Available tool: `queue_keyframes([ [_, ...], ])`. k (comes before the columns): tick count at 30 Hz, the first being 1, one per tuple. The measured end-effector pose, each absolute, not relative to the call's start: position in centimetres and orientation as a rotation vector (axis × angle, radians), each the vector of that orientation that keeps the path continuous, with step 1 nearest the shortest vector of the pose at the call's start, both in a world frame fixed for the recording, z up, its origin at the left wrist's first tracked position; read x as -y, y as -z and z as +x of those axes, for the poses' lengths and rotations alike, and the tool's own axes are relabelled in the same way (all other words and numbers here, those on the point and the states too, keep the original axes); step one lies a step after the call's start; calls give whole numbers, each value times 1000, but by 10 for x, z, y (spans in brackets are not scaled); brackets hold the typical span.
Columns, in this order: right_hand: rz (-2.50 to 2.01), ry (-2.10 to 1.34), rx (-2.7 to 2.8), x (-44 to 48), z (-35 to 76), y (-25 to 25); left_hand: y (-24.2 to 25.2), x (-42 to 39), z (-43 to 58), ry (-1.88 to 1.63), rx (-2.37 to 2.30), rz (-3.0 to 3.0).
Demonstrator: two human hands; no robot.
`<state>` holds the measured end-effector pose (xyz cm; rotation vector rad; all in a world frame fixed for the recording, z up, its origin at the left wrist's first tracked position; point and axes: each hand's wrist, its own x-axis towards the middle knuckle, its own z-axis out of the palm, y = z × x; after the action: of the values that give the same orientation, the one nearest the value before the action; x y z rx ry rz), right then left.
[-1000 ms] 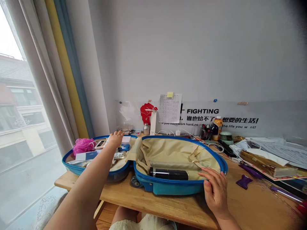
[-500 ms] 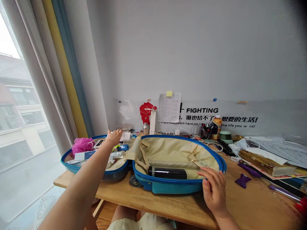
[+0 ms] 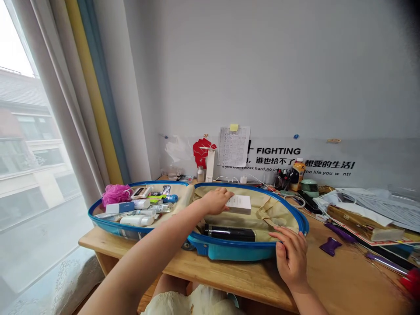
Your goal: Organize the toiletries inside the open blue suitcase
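A blue suitcase (image 3: 229, 252) lies open on the wooden desk, both halves lined in beige. My left hand (image 3: 215, 201) reaches over the right half and is closed on a small white box (image 3: 239, 204), held above the lining. Below it a black cylindrical bottle (image 3: 229, 232) lies along the near wall of that half. My right hand (image 3: 290, 258) rests open on the suitcase's near right rim. The left half (image 3: 108, 223) holds a pink bath pouf (image 3: 115, 194), tubes, small bottles and boxes.
The desk's right side (image 3: 341, 280) carries papers, books, cables, purple clips and a drink bottle (image 3: 297, 174). A wall with a "FIGHTING" sticker and a pinned sheet (image 3: 233, 146) stands behind. Curtains (image 3: 95, 96) and a window are at the left.
My left hand lifted the white box out of the suitcase's left half and carried it right, over the right half. My right hand stayed on the rim.
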<state>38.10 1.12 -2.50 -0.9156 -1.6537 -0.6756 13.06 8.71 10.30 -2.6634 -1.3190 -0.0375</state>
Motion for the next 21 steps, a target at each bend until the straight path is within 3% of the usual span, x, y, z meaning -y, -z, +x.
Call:
queue_keyframes([
  [6,-915,681,1659,-10,381,25,-78,-88,145,-169,1377,-2844],
  [21,-913,694,1674,-10,381,24,-69,-88,141,-351,1405,-3056],
])
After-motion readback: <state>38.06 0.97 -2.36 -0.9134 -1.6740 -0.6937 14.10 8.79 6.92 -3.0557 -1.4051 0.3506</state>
